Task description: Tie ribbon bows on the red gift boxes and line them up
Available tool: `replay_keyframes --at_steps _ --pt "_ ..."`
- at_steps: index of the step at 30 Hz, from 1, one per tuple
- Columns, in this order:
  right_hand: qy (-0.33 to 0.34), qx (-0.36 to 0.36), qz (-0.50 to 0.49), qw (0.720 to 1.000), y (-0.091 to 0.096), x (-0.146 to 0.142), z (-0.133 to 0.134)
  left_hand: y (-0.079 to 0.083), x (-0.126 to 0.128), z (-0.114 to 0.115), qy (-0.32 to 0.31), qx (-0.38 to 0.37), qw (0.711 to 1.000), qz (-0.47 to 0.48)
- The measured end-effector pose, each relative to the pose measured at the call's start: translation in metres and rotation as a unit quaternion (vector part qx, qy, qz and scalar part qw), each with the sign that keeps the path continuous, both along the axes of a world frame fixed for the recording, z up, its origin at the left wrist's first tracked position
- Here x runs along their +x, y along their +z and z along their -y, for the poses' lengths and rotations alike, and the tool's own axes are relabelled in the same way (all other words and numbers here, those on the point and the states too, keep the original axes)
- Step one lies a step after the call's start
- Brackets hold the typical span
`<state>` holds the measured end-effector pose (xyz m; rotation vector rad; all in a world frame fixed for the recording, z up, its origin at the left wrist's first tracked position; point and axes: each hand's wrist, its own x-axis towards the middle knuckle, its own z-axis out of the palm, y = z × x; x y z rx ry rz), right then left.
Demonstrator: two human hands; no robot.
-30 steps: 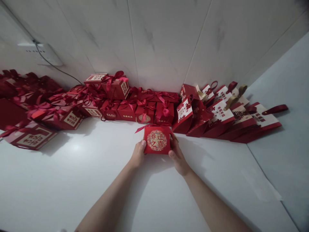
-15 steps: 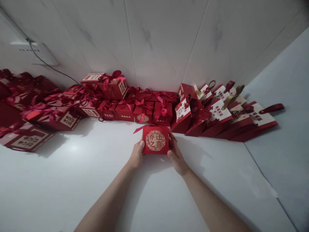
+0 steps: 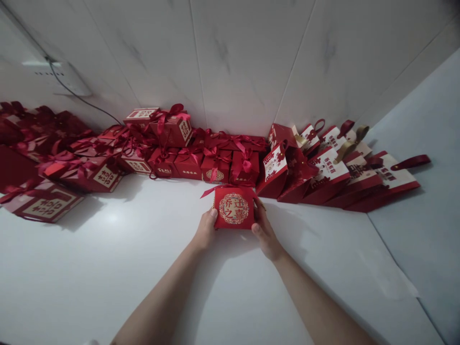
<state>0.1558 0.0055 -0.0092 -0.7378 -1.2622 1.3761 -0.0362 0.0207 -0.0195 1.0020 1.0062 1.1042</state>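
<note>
Between my two hands is a red gift box (image 3: pixel 236 207) with a round gold emblem and characters on the side facing me. My left hand (image 3: pixel 207 228) grips its left side, thumb at the near edge. On the right side, my right hand (image 3: pixel 266 235) holds it with the thumb at the lower corner. A red ribbon end sticks out at the box's upper left. Just behind it stand small red boxes tied with ribbon bows, among them one with a round gold pattern (image 3: pixel 216 167). The fingers behind the box are partly hidden.
Ribboned red boxes (image 3: pixel 108 177) are piled along the wall to the left. Leaning at the right are several red and white gift bags (image 3: pixel 325 167) with ribbon loops. A cable (image 3: pixel 77 98) runs from a wall socket (image 3: pixel 68 79) down behind the boxes. A tiled wall (image 3: pixel 244 57) backs the white table (image 3: pixel 143 268).
The whole view has shifted slightly, so everything appears a little further right. Both hands keep the same hold on the red gift box.
</note>
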Motion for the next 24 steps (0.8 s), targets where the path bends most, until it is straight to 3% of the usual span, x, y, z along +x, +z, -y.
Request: replay_keyframes --at_steps 4,24 --pt "-0.001 0.000 0.003 1.000 0.0012 0.0001 -0.0001 0.0031 0.0036 0.0004 0.018 0.035 0.999 -0.020" --pt "-0.006 -0.001 0.009 1.000 -0.0003 0.0004 -0.0001 0.0049 0.0057 0.0007 0.029 0.041 0.998 -0.024"
